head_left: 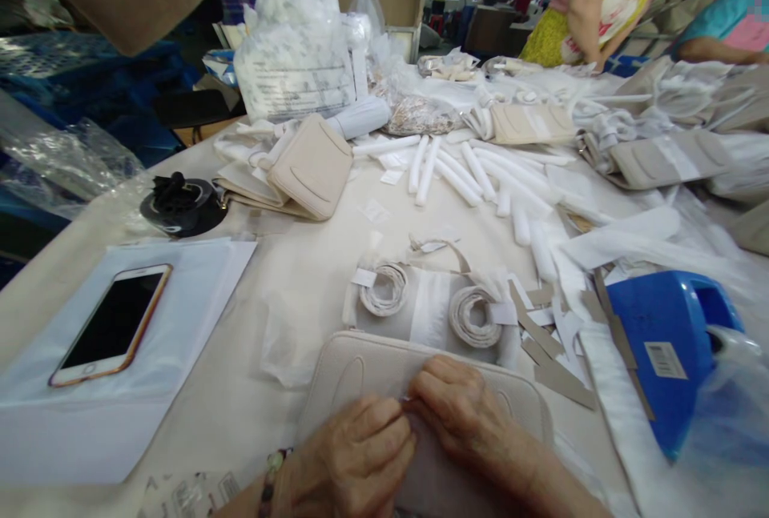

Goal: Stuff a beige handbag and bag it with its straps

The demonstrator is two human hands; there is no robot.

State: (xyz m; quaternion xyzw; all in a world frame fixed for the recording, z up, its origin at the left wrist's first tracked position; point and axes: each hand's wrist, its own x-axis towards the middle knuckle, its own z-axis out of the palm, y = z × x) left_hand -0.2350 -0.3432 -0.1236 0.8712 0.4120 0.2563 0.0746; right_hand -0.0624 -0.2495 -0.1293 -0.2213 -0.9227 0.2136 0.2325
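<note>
A beige handbag (336, 358) lies open toward me at the table's near edge, its stitched flap turned outward. Over the middle of it, my left hand (366, 446) is closed in a pinch, with a beaded bracelet on the wrist. My right hand (462, 402) is closed too, its fingertips meeting the left ones. Whatever the fingertips pinch is hidden or too small to name. Just beyond, on the bag's far panel, sit two rolled straps, a left coil (384, 291) and a right coil (476, 318), each with white paper tucked in.
At left a phone (114, 326) rests on plastic sleeves (198, 286), near a black tape roll (183, 210). A blue plastic container (649, 342) stands right. White foam tubes (426, 170), another beige bag (316, 170) and cardboard strips (561, 382) lie about. Co-workers stand at the far right.
</note>
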